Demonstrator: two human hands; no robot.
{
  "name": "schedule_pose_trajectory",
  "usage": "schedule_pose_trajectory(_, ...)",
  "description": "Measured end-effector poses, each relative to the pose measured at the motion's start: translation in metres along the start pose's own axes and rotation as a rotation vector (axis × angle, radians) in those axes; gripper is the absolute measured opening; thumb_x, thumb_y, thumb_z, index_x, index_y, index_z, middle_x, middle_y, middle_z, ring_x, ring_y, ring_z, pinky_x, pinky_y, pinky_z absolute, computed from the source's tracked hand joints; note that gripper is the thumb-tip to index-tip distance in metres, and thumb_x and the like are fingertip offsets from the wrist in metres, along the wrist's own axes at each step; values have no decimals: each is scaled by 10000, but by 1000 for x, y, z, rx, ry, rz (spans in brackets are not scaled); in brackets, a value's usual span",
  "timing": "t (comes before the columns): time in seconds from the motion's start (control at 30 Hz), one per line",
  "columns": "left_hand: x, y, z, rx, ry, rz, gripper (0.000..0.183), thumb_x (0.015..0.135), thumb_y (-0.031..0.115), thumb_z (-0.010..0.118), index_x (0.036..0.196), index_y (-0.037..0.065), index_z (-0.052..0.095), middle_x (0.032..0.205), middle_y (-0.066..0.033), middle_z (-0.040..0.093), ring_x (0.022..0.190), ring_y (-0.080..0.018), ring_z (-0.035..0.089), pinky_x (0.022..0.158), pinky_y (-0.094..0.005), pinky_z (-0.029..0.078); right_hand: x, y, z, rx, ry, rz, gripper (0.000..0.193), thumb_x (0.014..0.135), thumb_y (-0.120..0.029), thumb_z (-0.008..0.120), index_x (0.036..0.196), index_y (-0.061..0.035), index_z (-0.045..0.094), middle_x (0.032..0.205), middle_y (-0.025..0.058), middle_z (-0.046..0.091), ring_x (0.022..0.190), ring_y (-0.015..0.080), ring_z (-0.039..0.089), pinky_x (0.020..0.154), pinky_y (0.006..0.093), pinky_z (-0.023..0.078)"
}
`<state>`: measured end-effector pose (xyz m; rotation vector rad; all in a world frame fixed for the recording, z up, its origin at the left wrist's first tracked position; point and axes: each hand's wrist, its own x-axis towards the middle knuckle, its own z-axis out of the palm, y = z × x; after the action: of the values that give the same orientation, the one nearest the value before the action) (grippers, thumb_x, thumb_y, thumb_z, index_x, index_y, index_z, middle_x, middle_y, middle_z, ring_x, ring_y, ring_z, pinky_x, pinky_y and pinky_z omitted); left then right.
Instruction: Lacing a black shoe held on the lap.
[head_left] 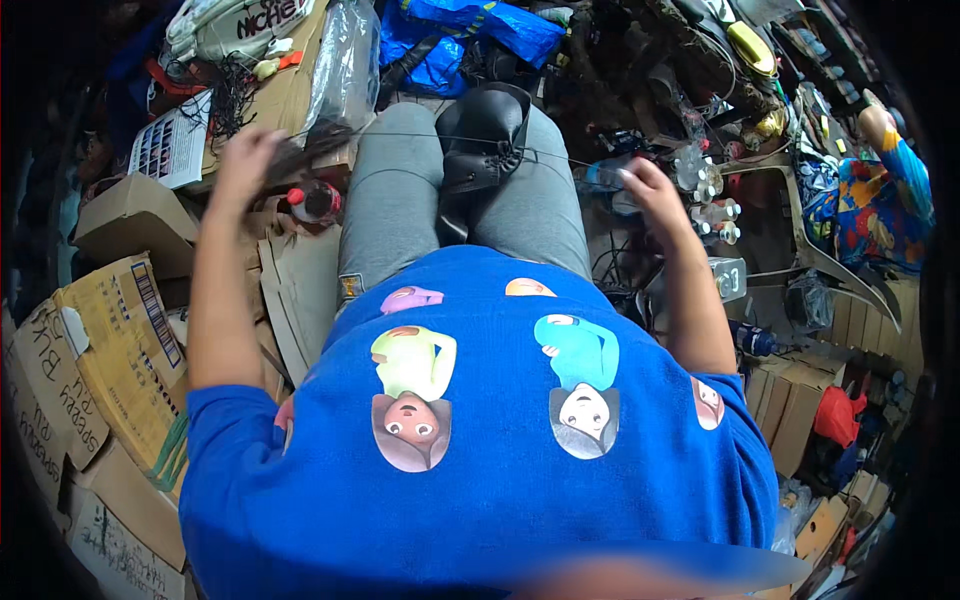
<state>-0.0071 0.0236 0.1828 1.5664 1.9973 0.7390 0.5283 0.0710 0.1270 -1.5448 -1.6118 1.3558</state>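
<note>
A black leather shoe [483,150] rests on my lap, held between my grey-clad thighs. From its stitched edge a dark thread [400,133] runs out to both sides, pulled nearly straight. My left hand [248,165], raised at the left and smeared a little by motion, is closed on the thread's left part. A dark blurred thing beside those fingers cannot be made out. Out to the right, my right hand [652,190] pinches the other part of the thread between thumb and fingers. Both hands are well apart from the shoe.
Cardboard boxes [125,360] crowd the left side, near a red-capped bottle [314,202]. Small clear bottles [715,212] stand at the right. A blue plastic bag [430,62] lies ahead. Another person's arm [893,150] shows at the far right.
</note>
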Motion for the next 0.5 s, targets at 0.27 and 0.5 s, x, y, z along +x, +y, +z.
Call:
schedule_pose_trajectory(0.27,-4,-32,-16,-16,337,53,318,889,258,590,1093,15,621,951,-104,668,889,-200,627,851,-284,445,10,87,-53,-560,166,-91,280,899,-180,560,1133,-40,623,947,48,611,819,115,572,736,266,465)
schedule_pose_trajectory(0.5,11,136,117,-22,-318,724,478,775,152,689,1236,140,564,1350,-121,487,1243,-279,468,1039,-378,366,39,-74,59,-157,-143,-417,130,802,-12,625,920,-53,661,884,59,600,842,148,599,765,279,486)
